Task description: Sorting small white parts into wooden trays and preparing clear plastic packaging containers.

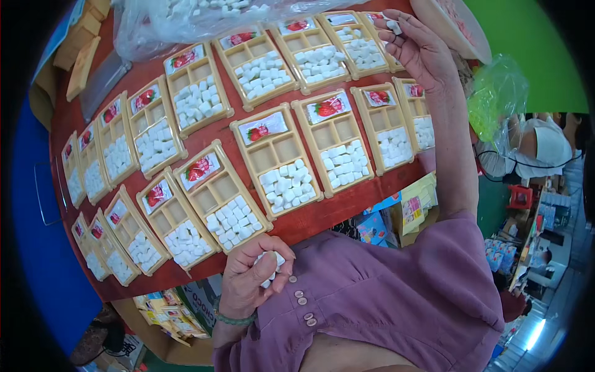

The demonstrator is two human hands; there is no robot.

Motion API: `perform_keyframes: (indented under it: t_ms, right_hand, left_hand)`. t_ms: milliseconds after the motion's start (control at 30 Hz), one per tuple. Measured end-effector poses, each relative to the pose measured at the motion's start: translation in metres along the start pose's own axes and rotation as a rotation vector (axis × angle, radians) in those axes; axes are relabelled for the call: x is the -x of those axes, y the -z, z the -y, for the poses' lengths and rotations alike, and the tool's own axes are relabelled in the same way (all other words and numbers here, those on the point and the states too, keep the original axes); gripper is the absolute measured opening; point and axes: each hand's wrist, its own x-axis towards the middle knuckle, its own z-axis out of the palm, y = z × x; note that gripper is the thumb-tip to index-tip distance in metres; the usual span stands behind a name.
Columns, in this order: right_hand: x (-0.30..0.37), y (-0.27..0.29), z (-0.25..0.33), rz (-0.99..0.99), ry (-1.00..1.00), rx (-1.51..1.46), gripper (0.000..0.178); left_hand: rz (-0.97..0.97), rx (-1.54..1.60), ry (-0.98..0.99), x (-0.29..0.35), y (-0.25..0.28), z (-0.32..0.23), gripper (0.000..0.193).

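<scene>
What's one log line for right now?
left hand: holds white cubes | right hand: holds white piece | trays: in rows, holding white cubes, packets

The left hand's curled fingers hide most of its small white cubes — I can't count them. The bare right forearm covers one side of a tan plastic compartment tray — and the clear plastic bag gets cut off up top.

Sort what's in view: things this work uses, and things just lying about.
Apparently in use:
white marshmallow-like cubes, in left hand and right hand
beige compartment trays
strawberry-printed packets
clear bag of cubes

Apparently lying about:
crumpled translucent bag, right
red stool or crate
</scene>
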Motion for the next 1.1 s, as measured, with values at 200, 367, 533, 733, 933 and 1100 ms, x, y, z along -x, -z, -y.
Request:
perform_keyframes:
  t_ms: [200,367,533,733,933,1100]
  right_hand:
    - [0.013,-0.009,-0.002,-0.03,-0.018,0.059,0.027]
    - [0.009,-0.013,-0.007,-0.017,-0.056,0.05,0.022]
    - [-0.003,-0.002,-0.006,-0.051,-0.049,0.344,0.019]
    - [-0.005,-0.037,0.001,0.025,-0.072,0.571,0.017]
    - [0.004,-0.056,-0.002,0.144,-0.174,0.742,0.02]
    - [0.003,-0.065,-0.022,0.137,0.0,0.97,0.02]
  left_hand:
    - [-0.051,0.07,-0.032,-0.008,-0.018,0.005,0.033]
    - [-0.054,0.064,-0.043,-0.011,-0.024,0.007,0.034]
    - [-0.063,0.065,-0.036,-0.014,-0.027,0.008,0.034]
    - [-0.023,0.081,-0.033,-0.016,-0.026,0.01,0.031]
    - [0.017,0.102,-0.026,-0.022,-0.026,0.011,0.03]
    - [0.015,0.113,-0.018,-0.022,-0.026,0.011,0.029]
